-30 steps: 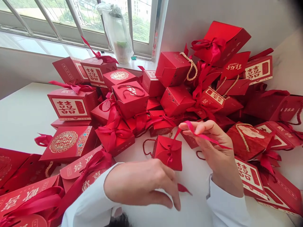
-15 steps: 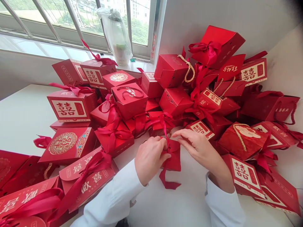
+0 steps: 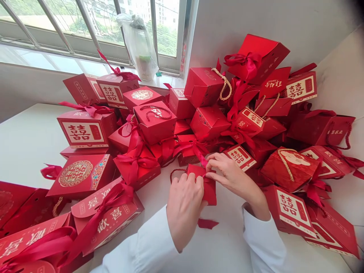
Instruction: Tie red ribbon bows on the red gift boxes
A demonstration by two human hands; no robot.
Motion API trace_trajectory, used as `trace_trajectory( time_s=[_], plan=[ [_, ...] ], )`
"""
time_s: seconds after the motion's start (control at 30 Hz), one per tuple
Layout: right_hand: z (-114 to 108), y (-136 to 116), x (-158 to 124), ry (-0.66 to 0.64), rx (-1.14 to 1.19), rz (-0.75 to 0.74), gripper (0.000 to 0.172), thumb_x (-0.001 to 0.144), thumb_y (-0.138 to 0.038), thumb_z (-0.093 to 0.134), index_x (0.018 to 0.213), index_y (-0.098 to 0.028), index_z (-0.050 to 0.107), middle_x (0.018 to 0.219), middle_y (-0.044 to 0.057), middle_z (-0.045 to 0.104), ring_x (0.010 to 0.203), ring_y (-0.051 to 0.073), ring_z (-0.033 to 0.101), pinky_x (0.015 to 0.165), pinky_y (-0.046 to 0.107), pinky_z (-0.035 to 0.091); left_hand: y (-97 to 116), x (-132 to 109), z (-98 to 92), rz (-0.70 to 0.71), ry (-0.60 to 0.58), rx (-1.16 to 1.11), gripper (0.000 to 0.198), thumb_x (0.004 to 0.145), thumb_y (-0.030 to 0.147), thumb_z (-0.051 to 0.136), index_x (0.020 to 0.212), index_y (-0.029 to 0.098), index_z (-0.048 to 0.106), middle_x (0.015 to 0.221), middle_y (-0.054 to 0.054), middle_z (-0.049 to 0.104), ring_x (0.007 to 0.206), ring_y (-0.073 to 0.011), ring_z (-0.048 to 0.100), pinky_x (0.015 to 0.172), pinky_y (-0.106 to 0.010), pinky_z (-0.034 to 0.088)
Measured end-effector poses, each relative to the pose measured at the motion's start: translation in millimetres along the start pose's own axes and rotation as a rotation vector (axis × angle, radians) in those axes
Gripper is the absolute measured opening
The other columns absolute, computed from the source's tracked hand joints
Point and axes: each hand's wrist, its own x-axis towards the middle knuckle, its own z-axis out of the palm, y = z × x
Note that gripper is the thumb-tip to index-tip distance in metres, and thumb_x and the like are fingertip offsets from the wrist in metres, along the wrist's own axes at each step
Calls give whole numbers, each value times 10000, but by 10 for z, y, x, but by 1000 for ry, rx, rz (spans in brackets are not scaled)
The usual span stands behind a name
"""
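A small red gift box (image 3: 209, 192) stands on the white table in front of me, partly covered by my hands. My left hand (image 3: 184, 208) lies over its left side with the fingers curled down, closed on the ribbon; its thumb is mostly hidden. My right hand (image 3: 230, 176) pinches a red satin ribbon (image 3: 200, 154) at the box's upper edge between thumb and fingers. Below the left hand a loose ribbon end (image 3: 208, 223) lies on the table. A thin dark-red cord handle (image 3: 174, 171) loops out at the box's left.
Many red gift boxes with bows and rope handles are heaped around, such as a box with a white label (image 3: 83, 131) at left and another (image 3: 290, 206) at right. A bagged cup (image 3: 145, 57) stands on the windowsill (image 3: 170, 80). The white table (image 3: 25, 140) shows between them.
My left hand has come down and turned so its back faces up over the box. The right hand has moved left onto the ribbon, whose upper part now slants toward it.
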Motion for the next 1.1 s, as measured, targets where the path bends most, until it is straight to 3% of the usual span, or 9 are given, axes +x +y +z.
trace_trajectory(
  time_s=[0.23, 0.4, 0.57, 0.63, 0.7, 0.77, 0.83, 0.97, 1.1],
  plan=[
    [-143, 38, -85, 10, 53, -26, 170, 837, -198, 609, 678, -204, 550, 1194, 50, 591, 1269, 236, 421, 1026, 394, 361, -115, -14, -80, 32, -10, 11, 229, 763, -7, 379, 787, 184, 504, 782, -29, 595, 738, -216, 575, 622, -320, 359],
    [-260, 10, -167, 12, 109, 2, 237, 796, -223, 630, 591, -202, 513, 1154, 47, 637, 1321, 270, 384, 1034, 420, 356, -343, -7, -186, -49, 224, -62, 164, 811, 63, 408, 754, 207, 462, 737, 20, 551, 609, -154, 509, 566, -275, 298],
    [-344, -9, -226, 68, 142, 24, 324, 810, -285, 632, 535, -196, 486, 1029, 39, 656, 1210, 267, 485, 955, 376, 395, -414, 13, -209, -44, 396, -191, 147, 821, 71, 435, 804, 214, 465, 793, 26, 540, 650, -136, 487, 624, -257, 343],
    [-361, 3, -226, 53, 156, 51, 336, 827, -305, 619, 542, -192, 481, 953, 37, 652, 1103, 243, 541, 888, 338, 412, -432, 27, -201, -26, 370, -181, 152, 825, 65, 418, 798, 211, 455, 800, 19, 535, 644, -137, 478, 598, -256, 333],
    [-364, 19, -217, -24, 141, 94, 333, 854, -336, 590, 575, -191, 478, 830, 22, 629, 891, 192, 582, 770, 296, 421, -475, 32, -191, -1, 224, -94, 200, 789, 14, 390, 750, 202, 445, 767, 12, 524, 618, -140, 467, 551, -262, 298],
    [-353, 34, -206, -108, 114, 158, 349, 876, -395, 556, 606, -192, 465, 682, -11, 559, 668, 139, 527, 626, 260, 386, -544, 22, -188, 32, 53, 19, 230, 748, -25, 386, 717, 194, 451, 747, 3, 525, 627, -149, 480, 541, -267, 284],
    [-339, 42, -200, -157, 100, 218, 364, 881, -449, 534, 633, -195, 460, 596, -39, 479, 562, 113, 447, 539, 240, 325, -625, -1, -197, 87, -29, 60, 199, 745, -3, 457, 775, 191, 492, 813, -9, 554, 715, -165, 523, 585, -263, 328],
    [-306, 29, -193, -235, 125, 227, 277, 859, -464, 566, 774, -201, 543, 647, -39, 518, 598, 115, 463, 553, 227, 328, -711, -15, -220, 251, 35, -131, 280, 791, 239, 648, 1026, 195, 502, 1004, -38, 572, 888, -186, 549, 753, -277, 428],
    [-220, -13, -148, -292, 191, 245, 265, 846, -481, 580, 903, -222, 579, 603, -52, 500, 571, 121, 471, 535, 223, 335, -614, 90, -136, 247, 118, -263, 197, 926, 323, 473, 1046, 178, 531, 982, -53, 570, 925, -184, 558, 810, -288, 447]
  ],
)
